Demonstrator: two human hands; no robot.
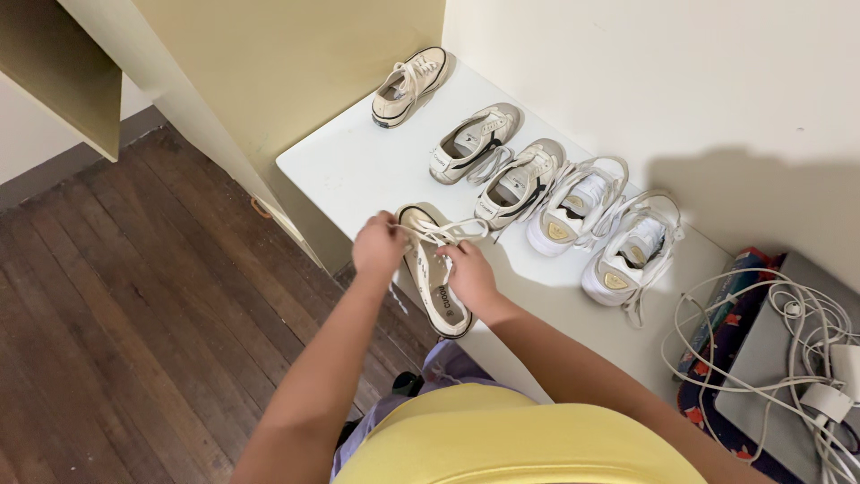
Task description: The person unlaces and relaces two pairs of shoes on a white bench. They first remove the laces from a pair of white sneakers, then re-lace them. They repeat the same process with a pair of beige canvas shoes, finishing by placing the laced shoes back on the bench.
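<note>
A cream low-top canvas shoe (435, 289) lies at the front edge of the white table (354, 166), toe pointing away from me. My left hand (378, 244) pinches its white laces (446, 232) at the left of the shoe. My right hand (470, 273) grips the laces on the right side, resting over the shoe's opening. Both hands hold lace ends pulled up from the eyelets.
Further back stand a matching cream shoe (410, 85), two grey-and-white sneakers (473, 142) (521, 182) and two white sneakers (575, 206) (632, 251). A laptop (778, 363) with tangled white cables (797, 350) sits at the right. Dark wooden floor (134, 305) lies at the left.
</note>
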